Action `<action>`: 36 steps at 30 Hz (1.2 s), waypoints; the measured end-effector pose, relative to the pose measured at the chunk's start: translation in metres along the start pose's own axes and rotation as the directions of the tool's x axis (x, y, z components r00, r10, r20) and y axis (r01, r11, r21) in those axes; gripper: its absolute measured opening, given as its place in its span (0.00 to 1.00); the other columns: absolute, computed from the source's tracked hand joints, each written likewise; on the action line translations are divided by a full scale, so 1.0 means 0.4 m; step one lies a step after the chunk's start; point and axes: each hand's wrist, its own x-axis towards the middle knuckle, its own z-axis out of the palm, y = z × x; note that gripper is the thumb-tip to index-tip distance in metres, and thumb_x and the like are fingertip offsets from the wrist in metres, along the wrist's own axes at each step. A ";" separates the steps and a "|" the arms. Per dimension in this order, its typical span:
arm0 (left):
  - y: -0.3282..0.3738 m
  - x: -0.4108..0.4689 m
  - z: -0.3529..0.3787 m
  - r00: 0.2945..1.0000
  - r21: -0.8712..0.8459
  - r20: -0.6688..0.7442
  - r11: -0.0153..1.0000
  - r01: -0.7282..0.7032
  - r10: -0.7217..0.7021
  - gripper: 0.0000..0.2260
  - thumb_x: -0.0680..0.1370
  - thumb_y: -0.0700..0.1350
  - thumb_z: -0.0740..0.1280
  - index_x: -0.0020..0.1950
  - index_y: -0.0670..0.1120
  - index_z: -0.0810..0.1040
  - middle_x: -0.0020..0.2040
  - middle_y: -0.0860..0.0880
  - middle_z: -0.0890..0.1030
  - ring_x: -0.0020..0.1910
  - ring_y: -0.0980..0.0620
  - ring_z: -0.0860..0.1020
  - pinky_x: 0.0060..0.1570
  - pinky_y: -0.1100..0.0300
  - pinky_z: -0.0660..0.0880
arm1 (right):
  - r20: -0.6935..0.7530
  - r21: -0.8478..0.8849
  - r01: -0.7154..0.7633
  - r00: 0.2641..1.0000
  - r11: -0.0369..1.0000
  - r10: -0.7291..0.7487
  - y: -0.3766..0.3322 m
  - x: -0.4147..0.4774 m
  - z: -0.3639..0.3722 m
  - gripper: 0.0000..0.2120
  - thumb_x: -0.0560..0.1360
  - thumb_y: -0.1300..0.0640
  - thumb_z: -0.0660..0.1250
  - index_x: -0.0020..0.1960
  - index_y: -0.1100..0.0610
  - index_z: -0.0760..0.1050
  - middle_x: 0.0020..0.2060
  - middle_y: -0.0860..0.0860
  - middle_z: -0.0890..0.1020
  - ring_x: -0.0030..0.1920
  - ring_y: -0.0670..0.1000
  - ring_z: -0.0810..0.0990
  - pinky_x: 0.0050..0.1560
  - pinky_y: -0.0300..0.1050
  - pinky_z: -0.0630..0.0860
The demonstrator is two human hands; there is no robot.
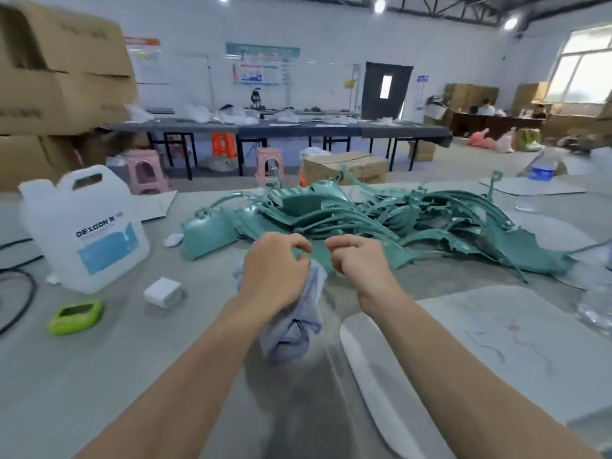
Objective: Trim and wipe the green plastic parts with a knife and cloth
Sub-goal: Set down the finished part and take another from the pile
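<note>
Green plastic parts (381,217): loose pile on the grey table (116,376), centre to right, just beyond both hands. The nearest piece of the pile lies flat between the hands, its edge under the fingertips. Left hand (275,270): fingers curled round a bluish-grey cloth (298,326), bunched in the palm with the rest hanging down to the table top. Right hand (357,260): fingers curled in, thumb toward the index finger, sitting at the edge of the nearest green piece; cannot tell whether it has hold of anything. Left of the hands: white jug (82,226) with blue label, upright; small white box (162,291); lime-green device (76,316); black cable (20,293) at the table's left edge. Right: white sheet (496,342) lying flat; water bottle (543,170) upright at the far right, behind the pile.
</note>
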 end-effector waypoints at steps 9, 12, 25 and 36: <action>-0.215 -0.015 0.069 0.906 0.048 0.417 0.993 -0.108 0.079 0.38 0.72 0.59 0.75 0.78 0.51 0.66 0.76 0.52 0.68 0.73 0.52 0.68 0.69 0.71 0.58 | 0.087 -0.470 0.124 0.992 0.874 -0.094 0.037 0.219 0.174 0.22 0.75 0.66 0.62 0.64 0.51 0.81 0.55 0.48 0.85 0.52 0.51 0.82 0.49 0.40 0.78; -0.232 0.022 0.090 0.938 -0.219 0.329 0.975 -0.034 0.106 0.21 0.70 0.47 0.79 0.61 0.49 0.80 0.56 0.52 0.82 0.51 0.58 0.78 0.51 0.79 0.66 | 0.314 -0.732 0.335 0.939 0.594 -0.143 0.037 0.247 0.233 0.20 0.76 0.62 0.65 0.67 0.54 0.79 0.64 0.54 0.82 0.61 0.57 0.80 0.61 0.48 0.77; -0.354 0.004 0.117 0.993 -0.185 0.078 0.977 0.104 -0.091 0.18 0.74 0.48 0.68 0.64 0.55 0.78 0.61 0.57 0.78 0.58 0.55 0.74 0.60 0.57 0.72 | 0.412 -0.885 0.420 0.907 0.198 -0.085 0.036 0.318 0.367 0.08 0.74 0.57 0.68 0.52 0.55 0.78 0.48 0.55 0.83 0.45 0.58 0.79 0.45 0.47 0.73; -0.350 -0.046 0.094 0.964 -0.246 0.113 0.933 0.262 -0.241 0.33 0.74 0.64 0.63 0.78 0.65 0.58 0.78 0.60 0.65 0.76 0.56 0.64 0.73 0.52 0.67 | -0.095 -0.271 0.669 0.697 0.692 -0.711 -0.243 0.215 0.284 0.11 0.81 0.49 0.64 0.43 0.52 0.79 0.33 0.45 0.80 0.34 0.45 0.78 0.34 0.37 0.70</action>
